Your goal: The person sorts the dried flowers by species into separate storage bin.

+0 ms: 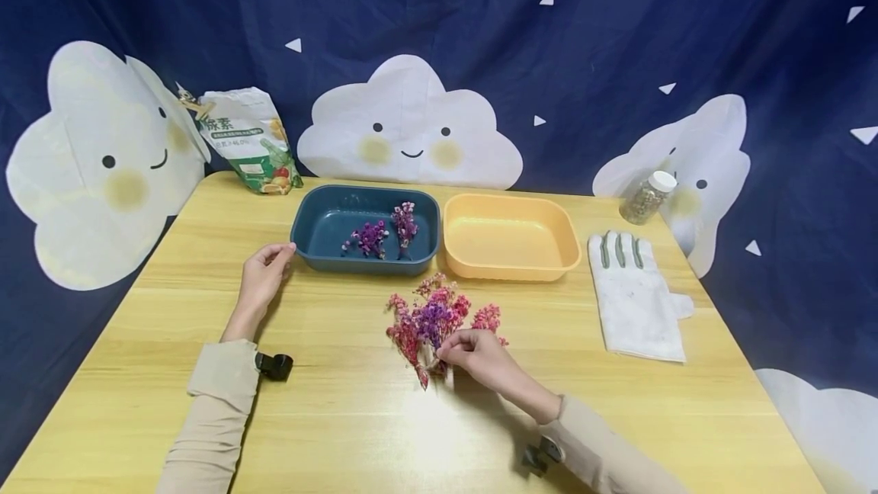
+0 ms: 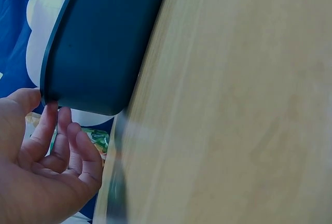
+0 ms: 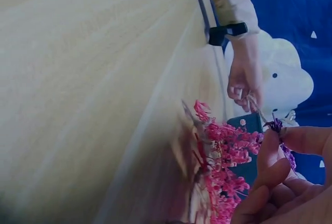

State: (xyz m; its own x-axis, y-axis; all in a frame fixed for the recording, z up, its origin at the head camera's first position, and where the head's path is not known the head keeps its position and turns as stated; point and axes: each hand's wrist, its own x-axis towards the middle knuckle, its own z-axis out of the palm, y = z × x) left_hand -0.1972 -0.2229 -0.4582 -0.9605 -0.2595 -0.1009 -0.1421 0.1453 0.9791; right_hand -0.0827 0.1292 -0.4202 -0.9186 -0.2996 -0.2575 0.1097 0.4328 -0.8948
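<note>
The blue tub (image 1: 363, 265) looks smooth plastic, the table (image 1: 343, 418) beneath it glossy wood, the flowers (image 1: 444, 311) before it papery.

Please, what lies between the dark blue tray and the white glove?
The yellow tray lies between the dark blue tray and the white glove, in the head view.

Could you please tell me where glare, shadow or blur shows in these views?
Head view: bright glare on the table in front of the pink flowers, with a soft shadow beneath the right hand; left wrist view: dim, the table's grain smeared; right wrist view: the table streaky with blur, the pink flowers soft-edged.
</note>
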